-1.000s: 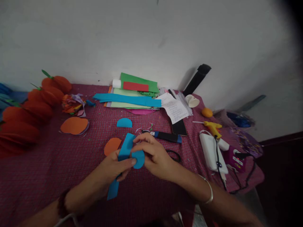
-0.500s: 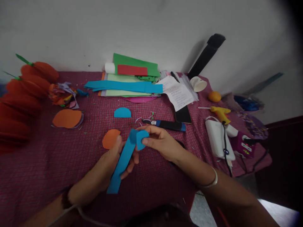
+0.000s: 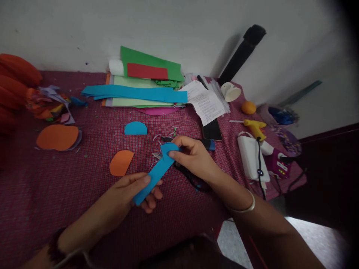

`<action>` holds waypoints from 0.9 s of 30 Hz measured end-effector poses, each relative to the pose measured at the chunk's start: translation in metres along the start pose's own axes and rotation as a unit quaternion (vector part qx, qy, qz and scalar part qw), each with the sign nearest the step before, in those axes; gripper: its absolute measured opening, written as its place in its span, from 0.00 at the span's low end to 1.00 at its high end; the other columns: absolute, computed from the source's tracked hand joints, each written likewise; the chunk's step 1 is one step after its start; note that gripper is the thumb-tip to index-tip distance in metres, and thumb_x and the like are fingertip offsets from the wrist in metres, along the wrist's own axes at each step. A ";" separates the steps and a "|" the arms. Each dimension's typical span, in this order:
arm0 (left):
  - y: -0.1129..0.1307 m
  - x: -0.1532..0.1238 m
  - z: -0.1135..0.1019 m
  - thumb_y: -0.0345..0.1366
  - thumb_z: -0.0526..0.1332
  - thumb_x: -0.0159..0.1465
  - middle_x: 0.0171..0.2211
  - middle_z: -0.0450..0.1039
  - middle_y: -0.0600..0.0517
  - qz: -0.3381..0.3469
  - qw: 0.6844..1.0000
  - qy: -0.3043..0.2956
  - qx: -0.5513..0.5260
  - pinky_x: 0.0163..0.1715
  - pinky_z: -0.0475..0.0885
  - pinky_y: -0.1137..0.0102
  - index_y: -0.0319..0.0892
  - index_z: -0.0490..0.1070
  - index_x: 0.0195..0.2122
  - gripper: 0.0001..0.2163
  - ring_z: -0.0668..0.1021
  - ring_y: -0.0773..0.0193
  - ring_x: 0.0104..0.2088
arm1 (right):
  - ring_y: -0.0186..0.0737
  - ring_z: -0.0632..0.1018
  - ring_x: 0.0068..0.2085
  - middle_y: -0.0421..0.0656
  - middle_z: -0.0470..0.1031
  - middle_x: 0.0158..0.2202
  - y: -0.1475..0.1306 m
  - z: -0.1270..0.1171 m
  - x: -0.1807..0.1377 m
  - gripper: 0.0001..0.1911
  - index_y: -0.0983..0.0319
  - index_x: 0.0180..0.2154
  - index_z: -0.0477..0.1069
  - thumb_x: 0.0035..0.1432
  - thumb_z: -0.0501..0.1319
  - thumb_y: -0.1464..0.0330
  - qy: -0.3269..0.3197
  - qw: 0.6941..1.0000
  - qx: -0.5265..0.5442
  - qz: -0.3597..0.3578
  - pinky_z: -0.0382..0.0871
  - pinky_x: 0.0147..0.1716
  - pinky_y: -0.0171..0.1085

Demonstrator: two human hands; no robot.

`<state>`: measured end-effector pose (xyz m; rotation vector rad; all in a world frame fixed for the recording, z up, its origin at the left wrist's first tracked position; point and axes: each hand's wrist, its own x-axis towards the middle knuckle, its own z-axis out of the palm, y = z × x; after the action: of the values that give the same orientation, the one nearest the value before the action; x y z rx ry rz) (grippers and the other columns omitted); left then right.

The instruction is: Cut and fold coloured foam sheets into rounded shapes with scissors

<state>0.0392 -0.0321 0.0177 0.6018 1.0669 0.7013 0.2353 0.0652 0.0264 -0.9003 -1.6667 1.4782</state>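
A blue paper strip (image 3: 157, 175) slants between my hands above the table. My left hand (image 3: 131, 192) grips its lower part, thumb on top and fingers beneath. At the upper end my right hand (image 3: 190, 155) pinches a small rounded blue paper piece (image 3: 167, 147) against the strip; whether the two are joined I cannot tell. Just beyond the hands lie a blue paper half-round (image 3: 135, 128) and an orange paper piece (image 3: 121, 163) with one straight edge. Black-handled scissors (image 3: 190, 179) are partly hidden under my right hand.
Blue strips (image 3: 134, 93) lie on stacked coloured paper at the back. A blue-and-black cutter (image 3: 209, 144), a phone (image 3: 212, 130), a yellow glue gun (image 3: 255, 129) and a white power bank (image 3: 252, 158) with cables sit rightward. Orange paper pumpkins (image 3: 17, 80) and scraps (image 3: 47, 104) stand left.
The strip has turned to a flatter slant, and the rounded piece now lies against its upper end. My left hand has shifted its hold along the strip. The view has shifted slightly.
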 end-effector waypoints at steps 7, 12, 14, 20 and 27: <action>0.005 0.001 0.000 0.51 0.62 0.60 0.29 0.81 0.45 -0.032 0.997 -0.002 -0.063 0.22 0.74 0.73 0.37 0.79 0.33 0.19 0.78 0.64 0.22 | 0.31 0.67 0.28 0.36 0.68 0.27 -0.001 -0.007 0.001 0.12 0.61 0.28 0.66 0.53 0.67 0.63 0.031 0.998 0.053 0.020 0.62 0.28 0.33; 0.004 -0.002 -0.001 0.50 0.55 0.66 0.28 0.81 0.45 -0.055 0.990 -0.024 -0.127 0.22 0.74 0.71 0.40 0.76 0.34 0.18 0.79 0.62 0.22 | 0.31 0.67 0.29 0.37 0.68 0.28 -0.001 -0.007 0.000 0.11 0.61 0.28 0.67 0.53 0.68 0.64 0.018 0.998 0.064 0.008 0.62 0.29 0.33; 0.001 -0.002 -0.002 0.47 0.56 0.67 0.28 0.81 0.46 -0.059 0.988 -0.029 -0.139 0.22 0.74 0.71 0.42 0.74 0.37 0.14 0.79 0.62 0.23 | 0.31 0.67 0.30 0.37 0.68 0.28 0.000 -0.006 -0.001 0.11 0.61 0.29 0.68 0.53 0.68 0.65 -0.001 0.997 0.079 -0.005 0.63 0.30 0.33; -0.010 -0.001 0.002 0.42 0.57 0.67 0.24 0.75 0.52 -0.032 0.988 -0.067 -0.136 0.21 0.73 0.73 0.42 0.72 0.37 0.10 0.76 0.66 0.22 | 0.32 0.70 0.33 0.39 0.70 0.33 0.000 -0.004 -0.003 0.09 0.61 0.29 0.69 0.55 0.68 0.66 -0.045 0.991 0.117 -0.054 0.65 0.33 0.34; -0.017 0.000 -0.001 0.45 0.54 0.68 0.22 0.72 0.52 -0.007 0.989 -0.088 -0.121 0.20 0.72 0.74 0.39 0.73 0.32 0.17 0.73 0.68 0.20 | 0.33 0.71 0.34 0.40 0.71 0.34 -0.002 -0.006 -0.003 0.08 0.62 0.29 0.70 0.54 0.68 0.68 -0.045 0.990 0.120 -0.062 0.66 0.33 0.34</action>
<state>0.0423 -0.0429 0.0048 0.4378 0.8063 0.7390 0.2416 0.0652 0.0286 -0.5966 -1.5379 1.6105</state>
